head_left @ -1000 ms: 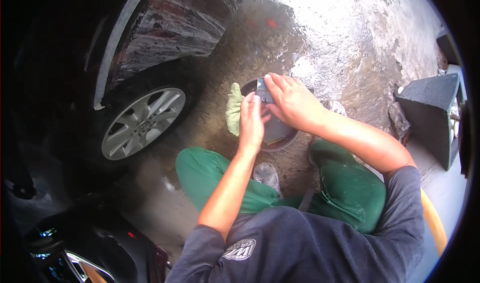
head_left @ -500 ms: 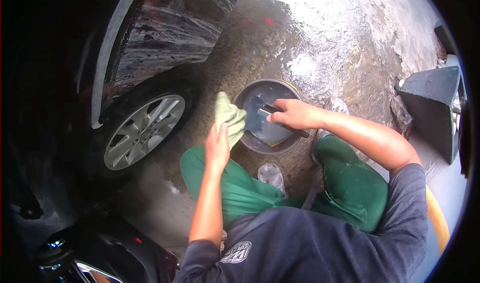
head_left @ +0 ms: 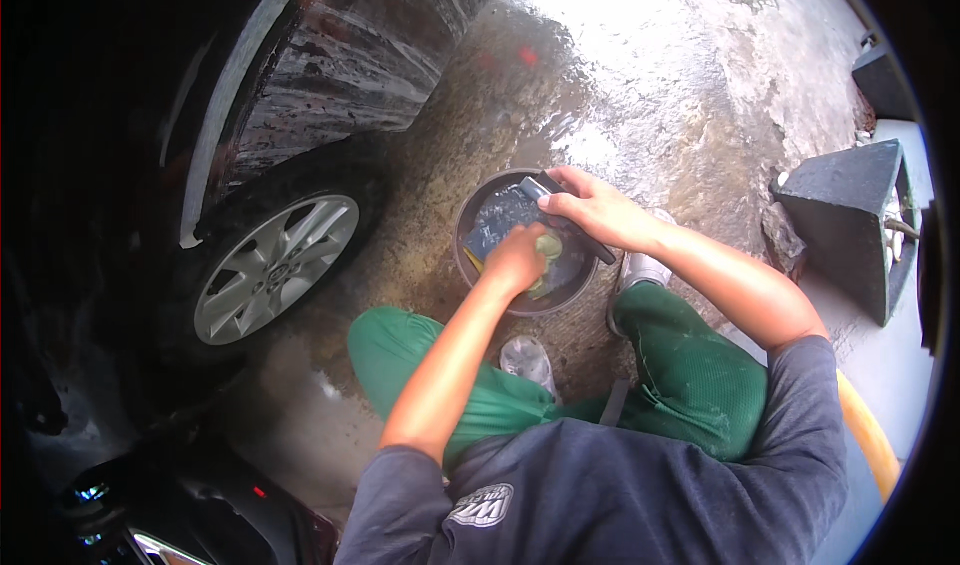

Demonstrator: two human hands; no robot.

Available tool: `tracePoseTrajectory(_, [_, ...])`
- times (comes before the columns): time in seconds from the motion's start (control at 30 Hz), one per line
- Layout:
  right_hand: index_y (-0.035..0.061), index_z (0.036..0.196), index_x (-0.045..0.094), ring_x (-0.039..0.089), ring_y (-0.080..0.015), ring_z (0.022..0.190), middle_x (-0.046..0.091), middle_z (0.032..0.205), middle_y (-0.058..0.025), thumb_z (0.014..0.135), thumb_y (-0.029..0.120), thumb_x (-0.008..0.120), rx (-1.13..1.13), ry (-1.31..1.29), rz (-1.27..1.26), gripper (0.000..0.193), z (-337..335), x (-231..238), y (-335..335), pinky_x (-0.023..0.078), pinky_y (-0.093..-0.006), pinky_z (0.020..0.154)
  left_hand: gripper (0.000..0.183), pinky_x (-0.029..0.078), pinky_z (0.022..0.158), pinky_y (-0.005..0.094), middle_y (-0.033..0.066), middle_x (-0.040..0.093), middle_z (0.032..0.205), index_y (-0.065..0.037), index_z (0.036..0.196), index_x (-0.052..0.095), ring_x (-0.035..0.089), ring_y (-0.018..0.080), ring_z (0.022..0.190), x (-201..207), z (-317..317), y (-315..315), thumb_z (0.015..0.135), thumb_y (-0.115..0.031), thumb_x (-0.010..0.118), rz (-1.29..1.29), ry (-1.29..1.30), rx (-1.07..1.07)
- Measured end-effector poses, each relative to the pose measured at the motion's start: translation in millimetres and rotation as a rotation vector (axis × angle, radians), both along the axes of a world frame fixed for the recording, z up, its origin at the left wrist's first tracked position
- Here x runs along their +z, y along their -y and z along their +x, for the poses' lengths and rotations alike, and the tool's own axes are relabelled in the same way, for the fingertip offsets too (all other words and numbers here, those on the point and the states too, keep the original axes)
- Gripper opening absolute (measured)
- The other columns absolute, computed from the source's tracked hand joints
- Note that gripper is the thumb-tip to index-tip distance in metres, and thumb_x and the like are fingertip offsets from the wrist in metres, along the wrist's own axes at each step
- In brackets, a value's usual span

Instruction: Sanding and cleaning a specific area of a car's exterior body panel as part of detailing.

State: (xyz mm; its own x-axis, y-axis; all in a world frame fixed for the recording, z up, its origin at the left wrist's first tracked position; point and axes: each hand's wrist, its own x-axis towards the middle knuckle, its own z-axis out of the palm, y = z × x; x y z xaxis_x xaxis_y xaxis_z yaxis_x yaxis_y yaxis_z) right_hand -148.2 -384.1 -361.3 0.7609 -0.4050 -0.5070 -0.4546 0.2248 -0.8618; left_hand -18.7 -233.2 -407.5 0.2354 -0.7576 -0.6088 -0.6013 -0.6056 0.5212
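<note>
A round grey basin [head_left: 463, 227] of water stands on the wet ground before me, between my feet. My left hand [head_left: 515, 258] is down inside it, its fingers closed on a pale green cloth [head_left: 548, 249]. Over the basin's far right rim, my right hand [head_left: 592, 208] grips a dark, flat, angular piece [head_left: 588, 240] with a light grey strip; its exact kind I cannot make out. A bluish, wet-looking patch [head_left: 497, 217] shows in the basin beyond my left hand, and some yellow lies by its left wall.
To my left is a dark car with a silver alloy wheel [head_left: 277, 270] and a streaked, wet body panel [head_left: 345, 60]. A dark angular planter [head_left: 845, 220] holding pale stones stands at the right. A yellow hose [head_left: 866, 435] curves past my right arm.
My left hand has brought the green cloth from beside the basin's left rim down into the basin. The right hand has lifted the dark piece from over the water toward the rim.
</note>
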Motion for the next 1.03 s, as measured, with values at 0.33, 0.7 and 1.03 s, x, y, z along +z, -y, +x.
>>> tracePoseTrajectory(0.33, [0.0039, 0.129, 0.061, 0.063, -0.0129, 0.079, 0.065, 0.098, -0.0067, 0.098, 0.035, 0.058, -0.338, 0.085, 0.064, 0.044, -53.2, 45.8, 93.0, 0.053, -0.0303, 0.072, 0.036, 0.055, 0.092, 0.0477, 0.0229, 0.07, 0.112, -0.007, 0.113, 0.07, 0.067, 0.0394, 0.109, -8.6, -1.2, 22.5, 0.077, -0.007, 0.067, 0.199, 0.075, -0.24])
tracePoseTrajectory(0.7, [0.0008, 0.139, 0.054, 0.058, -0.0257, 0.119, 0.064, 0.13, -0.0175, 0.098, 0.023, 0.058, -0.615, -0.073, 0.023, 0.047, -81.3, 100.9, 76.3, 0.043, -0.0378, 0.105, 0.039, 0.049, 0.101, 0.0317, 0.0113, 0.067, 0.12, 0.001, 0.13, 0.059, 0.064, 0.018, 0.11, 278.0, 8.0, 112.2, 0.091, -0.005, 0.056, -0.273, -0.876, 0.758])
tracePoseTrajectory(1.03, [0.0065, 0.133, 0.055, 0.053, -0.0357, 0.125, 0.057, 0.135, -0.018, 0.091, 0.034, 0.065, -0.698, -0.236, -0.857, 0.051, -2.3, 262.6, 39.9, 0.042, -0.0422, 0.107, 0.066, 0.041, 0.11, 0.0402, 0.0187, 0.051, 0.136, -0.005, 0.136, 0.056, 0.051, 0.0336, 0.13, 471.3, -83.4, 160.9, 0.081, -0.031, 0.082, -0.626, 0.191, 0.098])
